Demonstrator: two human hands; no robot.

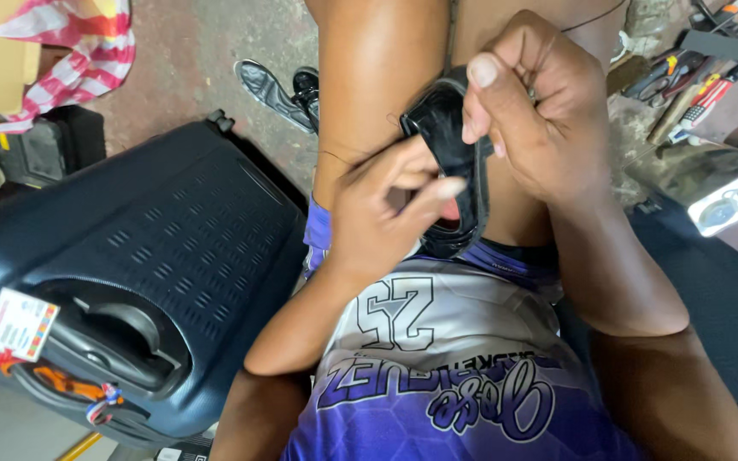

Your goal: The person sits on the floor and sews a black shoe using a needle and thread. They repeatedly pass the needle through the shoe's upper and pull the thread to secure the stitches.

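Over my lap I hold a black curved plastic piece point(453, 162), a long loop-shaped part with a reddish patch near its lower end. My right hand point(540, 102) pinches its upper end between thumb and fingers. My left hand point(382, 213) grips its middle from the left, thumb stretched across the piece. A thin dark thread runs from the piece across my left knee. I sit in a purple and white jersey point(454, 358) with my bare knees below the hands.
A dark blue hard-shell suitcase point(130, 256) with a paper tag and orange ribbon lies at my left. Black shoes point(284, 90) rest on the concrete floor beyond. Pliers and screwdrivers point(694, 81) lie at the upper right, a striped red and white bag point(70, 60) at the upper left.
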